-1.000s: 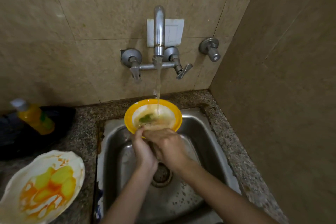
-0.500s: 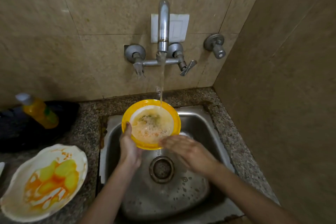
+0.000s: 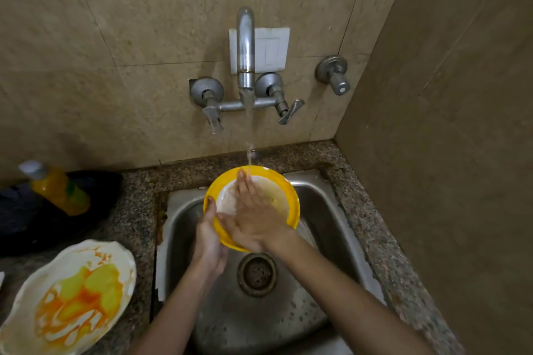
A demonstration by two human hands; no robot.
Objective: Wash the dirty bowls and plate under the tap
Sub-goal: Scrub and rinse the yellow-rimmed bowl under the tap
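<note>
A yellow bowl (image 3: pixel 291 199) with a white inside is tilted over the steel sink (image 3: pixel 326 210), under the stream from the wall tap (image 3: pixel 245 49). My left hand (image 3: pixel 208 236) grips the bowl's left rim, thumb on the edge. My right hand (image 3: pixel 253 215) lies flat inside the bowl with straight fingers, its fingertips in the running water. A white scalloped plate (image 3: pixel 26 297) smeared with orange and yellow sauce sits on the counter at the lower left.
A yellow dish-soap bottle (image 3: pixel 59 189) lies on a dark cloth (image 3: pixel 17 210) at the left. The granite counter (image 3: pixel 135 204) rims the sink, with the drain (image 3: pixel 256 274) below my hands. A tiled wall stands close on the right.
My right hand has moved from the bowl's lower rim up into the bowl and under the stream. The bowl holds less murky water and food residue than before.
</note>
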